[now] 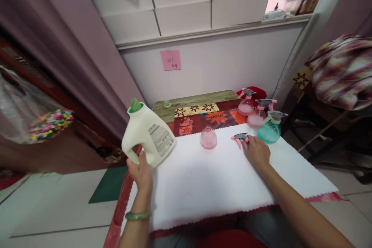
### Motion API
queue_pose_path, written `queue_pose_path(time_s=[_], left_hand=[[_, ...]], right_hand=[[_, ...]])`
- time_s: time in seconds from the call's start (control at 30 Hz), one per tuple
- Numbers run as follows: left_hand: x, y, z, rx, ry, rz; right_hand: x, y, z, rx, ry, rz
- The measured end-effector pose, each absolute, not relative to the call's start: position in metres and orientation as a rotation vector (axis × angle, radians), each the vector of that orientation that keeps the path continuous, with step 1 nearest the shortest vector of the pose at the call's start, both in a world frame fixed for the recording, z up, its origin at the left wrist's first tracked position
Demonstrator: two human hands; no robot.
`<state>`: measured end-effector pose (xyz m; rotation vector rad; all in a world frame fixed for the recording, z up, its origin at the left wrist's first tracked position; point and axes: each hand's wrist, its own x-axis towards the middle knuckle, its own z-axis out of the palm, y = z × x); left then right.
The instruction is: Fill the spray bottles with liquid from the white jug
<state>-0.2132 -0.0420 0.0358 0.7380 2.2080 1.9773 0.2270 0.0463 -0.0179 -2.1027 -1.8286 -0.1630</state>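
Observation:
My left hand is wrapped round the handle of a cream detergent jug. The jug leans, its green spout uncapped, at the left edge of the white cloth. My right hand has its fingers on a grey and pink trigger spray head lying on the cloth. Between both hands stands a small round pink bottle with an open neck. Right of it are two pink spray bottles and a teal spray bottle, all with trigger heads fitted.
A white cloth covers much of the table. A green cap sits at the table's far left. Behind rises a white wall with a pink note. A bag of colourful pieces hangs at left; plaid fabric is at right.

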Motion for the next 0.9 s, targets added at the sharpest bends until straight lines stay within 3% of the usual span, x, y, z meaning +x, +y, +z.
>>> queue_pose_path(time_s=[0.3,0.63,0.8,0.9], left_hand=[[-0.24,0.015,0.02,0.655,2.423,2.011],[-0.221,0.017,0.015,0.696,2.374,1.919],[-0.161,-0.007,0.023,0.884,2.324,1.975],[-0.102,-0.011,0.013,1.207,2.105,1.827]], right_hand=[[0.233,0.046,-0.029,-2.048,-1.835,-0.209],[0.232,0.047,-0.028,-2.032,-1.831,-0.219],[0.231,0.047,-0.027,-2.031,-1.804,-0.198],[0.231,0.048,-0.027,-2.039,-1.8,-0.18]])
